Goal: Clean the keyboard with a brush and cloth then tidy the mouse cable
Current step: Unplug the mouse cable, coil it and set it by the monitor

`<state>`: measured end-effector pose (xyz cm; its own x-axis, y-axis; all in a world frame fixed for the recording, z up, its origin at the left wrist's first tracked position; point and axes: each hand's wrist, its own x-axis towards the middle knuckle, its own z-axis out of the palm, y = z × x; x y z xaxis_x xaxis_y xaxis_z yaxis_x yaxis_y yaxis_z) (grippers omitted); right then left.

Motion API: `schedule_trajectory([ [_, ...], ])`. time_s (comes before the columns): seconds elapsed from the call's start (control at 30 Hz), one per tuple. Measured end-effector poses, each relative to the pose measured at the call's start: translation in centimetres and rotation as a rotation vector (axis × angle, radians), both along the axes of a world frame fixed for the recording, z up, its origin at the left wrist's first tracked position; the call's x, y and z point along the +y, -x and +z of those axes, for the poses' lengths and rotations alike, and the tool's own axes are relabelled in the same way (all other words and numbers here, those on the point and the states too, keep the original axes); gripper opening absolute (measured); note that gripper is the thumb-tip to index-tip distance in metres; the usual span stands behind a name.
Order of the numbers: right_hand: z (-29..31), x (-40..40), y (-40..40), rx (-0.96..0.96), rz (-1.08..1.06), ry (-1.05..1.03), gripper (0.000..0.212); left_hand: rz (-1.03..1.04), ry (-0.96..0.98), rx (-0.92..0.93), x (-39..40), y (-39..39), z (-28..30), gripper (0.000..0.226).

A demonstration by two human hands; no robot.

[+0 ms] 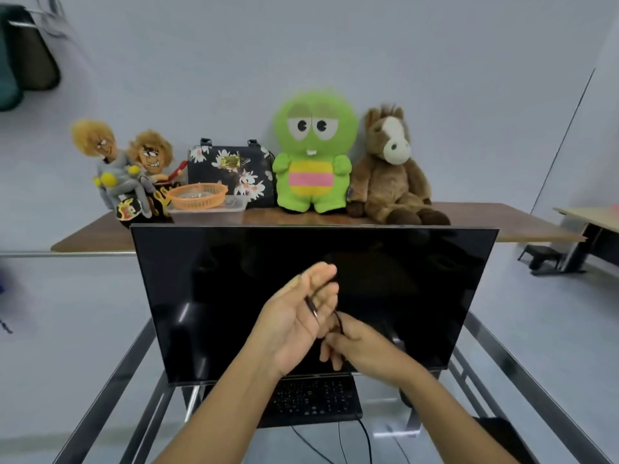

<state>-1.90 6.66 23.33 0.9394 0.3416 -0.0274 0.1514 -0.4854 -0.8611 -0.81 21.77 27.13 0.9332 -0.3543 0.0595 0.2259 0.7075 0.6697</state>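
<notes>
My left hand [296, 316] is raised in front of the black monitor [234, 296], palm facing right, fingers straight. A thin black mouse cable [311, 304] runs across its palm and fingers in a loop. My right hand [355, 343] sits just right of and below it, fingers pinching the cable near the left palm's edge. The black keyboard [315, 401] lies on the glass desk [110, 380] under the monitor, partly hidden by my left forearm. A dark rounded shape [407, 398], perhaps the mouse, lies right of the keyboard, half hidden by my right forearm. No brush or cloth shows.
Black cables [366, 440] trail off the keyboard's front edge. Behind the monitor a wooden shelf [519, 226] carries several plush toys, a floral handbag [231, 172], an orange basket [197, 195] and a clear plastic tub [214, 212]. Another desk [589, 219] stands at the far right.
</notes>
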Motion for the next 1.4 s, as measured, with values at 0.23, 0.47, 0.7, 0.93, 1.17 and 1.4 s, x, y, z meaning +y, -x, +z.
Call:
schedule_trajectory([
  [0.23, 0.6, 1.0, 0.5, -0.07, 0.078, 0.251, 0.02, 0.52, -0.242, 0.017, 2.6, -4.7, 0.1, 0.034],
  [0.47, 5.0, 1.2, -1.1, -0.361, 0.081, 0.253, 0.013, 0.314, -1.149, -0.486, 4.2, -3.5, -3.1, 0.024],
  [0.7, 8.9, 1.0, -4.1, -0.415, 0.09, 0.14, 0.012, -0.075, -0.561, -0.226, 4.2, 1.2, -0.7, 0.054],
  [0.93, 3.7, 3.2, -4.3, -0.191, 0.024, -0.077, 0.022, 0.205, 0.084, 0.101, 3.7, -1.0, 3.1, 0.036],
  [1.17, 2.9, 4.6, -2.4, -0.302, 0.174, 0.298, 0.021, 0.814, -0.905, -0.283, 5.2, -5.3, 0.8, 0.029],
  [1.4, 8.0, 2.3, -3.8, -0.459, 0.136, 0.215, 0.008, 0.047, -0.979, -0.447, 5.4, -2.1, -2.1, 0.066],
])
